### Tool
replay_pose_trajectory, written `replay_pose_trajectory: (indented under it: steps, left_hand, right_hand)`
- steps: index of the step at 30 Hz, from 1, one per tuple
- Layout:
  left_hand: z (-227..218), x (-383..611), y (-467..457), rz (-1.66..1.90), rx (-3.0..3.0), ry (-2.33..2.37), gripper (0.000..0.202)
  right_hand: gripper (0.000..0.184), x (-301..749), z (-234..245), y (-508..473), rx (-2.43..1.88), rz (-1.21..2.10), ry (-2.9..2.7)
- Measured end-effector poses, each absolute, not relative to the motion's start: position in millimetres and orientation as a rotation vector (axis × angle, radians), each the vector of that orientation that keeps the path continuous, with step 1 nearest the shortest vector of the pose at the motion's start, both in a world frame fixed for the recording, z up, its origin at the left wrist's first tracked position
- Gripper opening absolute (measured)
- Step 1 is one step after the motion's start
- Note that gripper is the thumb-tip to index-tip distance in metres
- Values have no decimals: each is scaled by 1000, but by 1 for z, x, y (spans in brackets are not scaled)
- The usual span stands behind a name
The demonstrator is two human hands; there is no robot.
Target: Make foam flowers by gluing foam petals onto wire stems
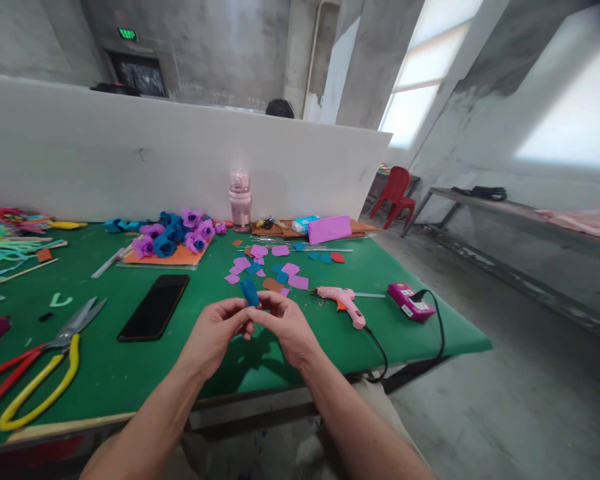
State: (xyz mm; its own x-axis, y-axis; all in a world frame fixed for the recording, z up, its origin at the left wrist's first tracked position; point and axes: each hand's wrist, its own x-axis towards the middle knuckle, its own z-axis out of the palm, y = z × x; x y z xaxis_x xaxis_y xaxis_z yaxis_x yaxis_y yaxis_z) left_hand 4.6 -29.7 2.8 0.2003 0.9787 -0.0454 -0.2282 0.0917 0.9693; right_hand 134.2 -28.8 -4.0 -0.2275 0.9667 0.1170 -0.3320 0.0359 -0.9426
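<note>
Both hands meet above the green table [130,373], fingers pinched together on a small blue felt piece [249,292]. My left hand [216,333] grips its lower left side. My right hand [287,325] pinches it from the right. Just beyond the hands lie several loose purple, blue and orange felt cut-outs [275,270]. A pink glue gun [344,303] rests on the table right of my right hand.
A black phone [154,307] lies left of the hands, and yellow and red-handled scissors [45,363] farther left. Felt flowers [175,233] sit on an orange sheet near a pink bottle [241,200]. A purple power device [411,301] sits by the right edge. A white partition [130,153] backs the table.
</note>
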Motion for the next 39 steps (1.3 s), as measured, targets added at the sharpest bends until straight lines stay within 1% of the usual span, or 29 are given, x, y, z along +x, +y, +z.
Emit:
replay_pose_trajectory:
  steps: [2, 5, 11, 17, 21, 27, 32, 39]
  left_hand:
    - [5, 6, -32, 1118, 1057, 906, 17]
    - [6, 7, -35, 1122, 1031, 911, 17]
    - [5, 7, -34, 1161, 993, 905, 16]
    - [7, 7, -36, 1163, 1021, 965, 17]
    - [6, 9, -37, 1196, 1012, 992, 19]
    - [2, 11, -35, 1237, 997, 1010, 21]
    - [-1, 11, -33, 1281, 1013, 1037, 21]
    - [5, 15, -38, 1321, 1126, 1126, 23]
  right_hand:
    - [29, 133, 1, -30, -722, 1514, -1179]
    - [28, 132, 6, -32, -728, 1479, -1176]
    - [23, 130, 2, -31, -705, 1479, -1145]
    - [17, 134, -2, -29, -804, 1247, -1225]
    - [19, 135, -2, -30, -846, 1138, -1297]
    - [21, 134, -2, -33, -890, 1073, -1326]
    - [19, 132, -2, -34, -922, 1012, -1324]
    - [17, 125, -5, -36, -905, 1022, -1210]
